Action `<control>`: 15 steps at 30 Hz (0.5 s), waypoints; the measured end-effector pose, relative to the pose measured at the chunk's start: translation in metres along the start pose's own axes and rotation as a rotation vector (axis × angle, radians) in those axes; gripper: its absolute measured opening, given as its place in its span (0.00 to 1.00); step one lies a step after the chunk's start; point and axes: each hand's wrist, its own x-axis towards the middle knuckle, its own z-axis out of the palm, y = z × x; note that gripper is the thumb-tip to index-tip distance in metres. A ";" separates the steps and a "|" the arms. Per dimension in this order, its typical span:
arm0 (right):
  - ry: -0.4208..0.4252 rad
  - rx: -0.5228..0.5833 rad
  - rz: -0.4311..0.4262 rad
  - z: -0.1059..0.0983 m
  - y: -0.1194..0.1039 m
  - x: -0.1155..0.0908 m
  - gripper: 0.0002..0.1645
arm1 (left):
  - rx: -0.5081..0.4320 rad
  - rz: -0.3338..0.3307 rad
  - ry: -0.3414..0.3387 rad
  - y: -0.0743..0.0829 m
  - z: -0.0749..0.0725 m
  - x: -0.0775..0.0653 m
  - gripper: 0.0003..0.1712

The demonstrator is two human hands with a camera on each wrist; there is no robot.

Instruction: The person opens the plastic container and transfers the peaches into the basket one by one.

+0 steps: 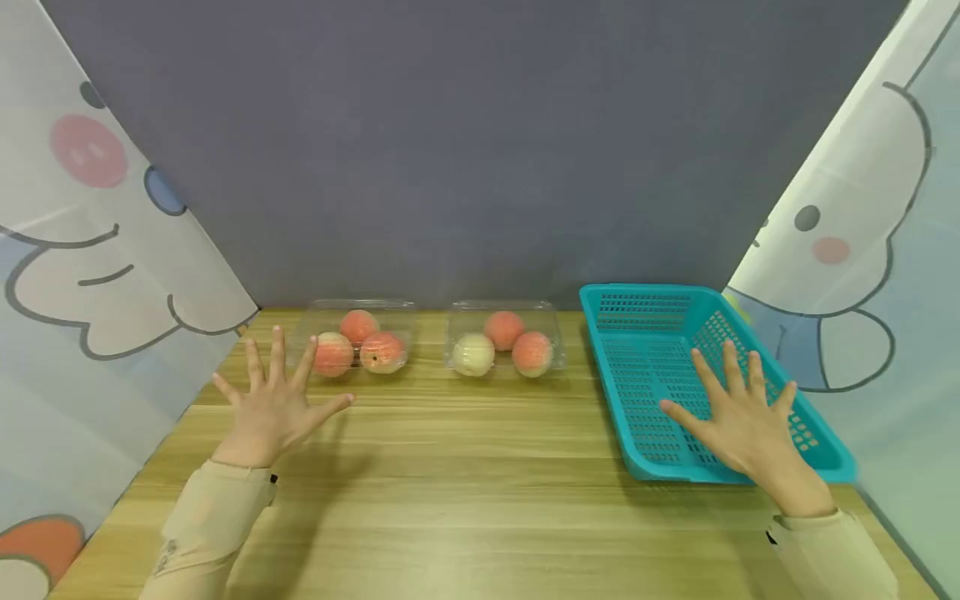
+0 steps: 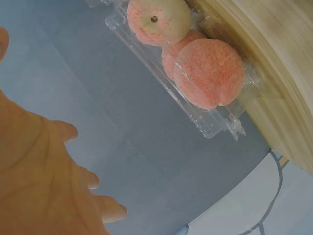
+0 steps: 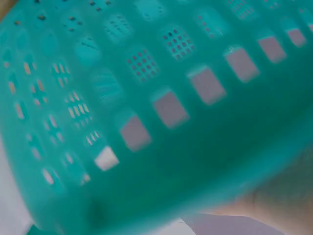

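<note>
My left hand [image 1: 272, 414] hovers palm down with its fingers spread, just in front of a transparent plastic tray [image 1: 393, 310] of three peaches. Its fingertips overlap the edge of that pack in the head view. The left wrist view shows the peaches [image 2: 209, 73] under plastic film, apart from the palm [image 2: 44, 181]. Spread wide as well, my right hand [image 1: 753, 429] is over the near right part of a turquoise perforated basket [image 1: 637, 467]. Neither hand holds anything. In the right wrist view the basket wall [image 3: 195, 142] covers most of the right hand.
A second transparent tray [image 1: 461, 315] stands mid-table at the back, with two reddish peaches and a pale one. Behind the wooden table [image 1: 450, 483] rises a dark grey panel [image 1: 480, 150]. Cartoon-printed curtains [image 1: 862, 208] line both sides.
</note>
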 end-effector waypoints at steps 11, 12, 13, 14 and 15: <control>0.015 0.002 -0.005 -0.013 -0.003 -0.004 0.53 | -0.005 0.015 -0.023 0.002 -0.003 0.001 0.57; 0.017 0.003 -0.007 -0.013 -0.003 -0.004 0.53 | -0.007 0.015 -0.021 0.003 -0.003 0.001 0.57; 0.021 0.003 -0.009 -0.014 -0.003 -0.004 0.53 | -0.008 0.018 -0.018 0.004 -0.003 0.001 0.58; 0.025 0.006 -0.010 -0.014 -0.003 -0.005 0.53 | -0.009 0.024 -0.012 0.005 -0.003 0.002 0.58; 0.032 0.009 -0.012 -0.015 -0.004 -0.005 0.53 | -0.010 0.032 -0.006 0.006 -0.004 0.002 0.58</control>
